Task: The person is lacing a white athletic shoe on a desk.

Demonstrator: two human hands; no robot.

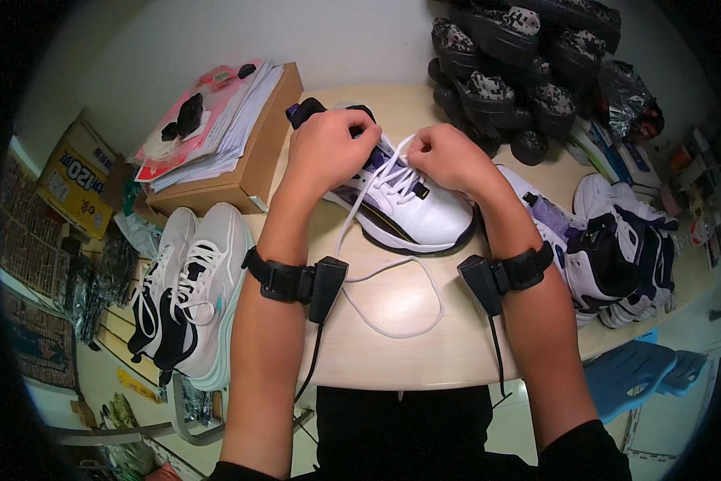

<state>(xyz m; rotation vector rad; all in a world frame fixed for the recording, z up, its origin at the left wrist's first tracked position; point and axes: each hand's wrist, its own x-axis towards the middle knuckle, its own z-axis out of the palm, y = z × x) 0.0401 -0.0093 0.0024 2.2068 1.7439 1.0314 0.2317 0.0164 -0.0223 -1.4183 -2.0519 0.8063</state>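
A white sneaker [442, 219] with purple mesh, black trim and a thick sole lies on the table, its toe pointing right. My left hand [330, 147] is over its collar and upper eyelets, thumb and forefinger pinched at the white shoelace [390, 171]; the fingertips partly hide what is between them. On the other side of the lacing, my right hand [448, 156] pinches a part of the same lace above the tongue. A long free end of the lace [438, 306] hangs down the shoe's side and curls over the tabletop.
The pale wooden table [390, 364] has a curved front edge. A pair of white running shoes [213, 288] stands left, below a cardboard box [261, 162] topped with papers. Black shoes [499, 84] are piled at the back right. More white sneakers [601, 258] sit beside my right forearm.
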